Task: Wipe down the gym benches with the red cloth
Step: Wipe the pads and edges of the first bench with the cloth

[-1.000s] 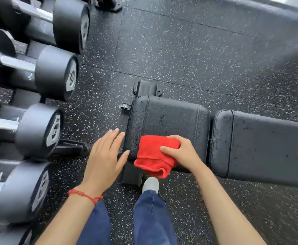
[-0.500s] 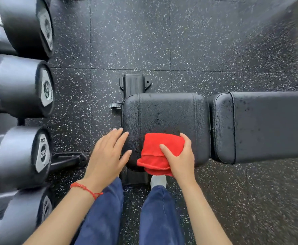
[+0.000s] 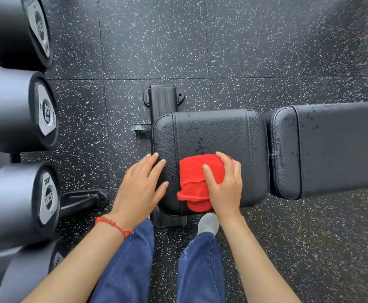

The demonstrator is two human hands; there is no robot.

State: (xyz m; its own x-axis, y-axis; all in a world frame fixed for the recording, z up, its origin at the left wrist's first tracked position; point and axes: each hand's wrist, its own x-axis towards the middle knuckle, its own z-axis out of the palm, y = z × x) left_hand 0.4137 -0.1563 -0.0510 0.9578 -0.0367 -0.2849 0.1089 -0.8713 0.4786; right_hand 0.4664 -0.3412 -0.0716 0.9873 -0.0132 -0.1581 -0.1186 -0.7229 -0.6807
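Note:
A black gym bench lies across the floor: its square seat pad (image 3: 211,132) in the middle, its long back pad (image 3: 331,147) reaching off to the right. Both pads carry wet spots. A folded red cloth (image 3: 195,182) rests on the seat pad's near half, hanging a little over the near edge. My right hand (image 3: 224,186) presses on the cloth, fingers curled over its far side. My left hand (image 3: 140,186) lies flat with fingers apart at the seat pad's left near corner, holding nothing.
A rack of large black dumbbells (image 3: 19,110) fills the left side, close to my left arm. The bench's frame foot (image 3: 163,99) and a knob (image 3: 139,127) stick out past the seat pad. Speckled black rubber floor (image 3: 244,40) lies beyond. My legs stand against the bench's near edge.
My right hand has slid the red cloth farther onto the seat pad, away from its near edge. The left hand has shifted slightly onto the pad's corner. The camera view has swung to look straight down.

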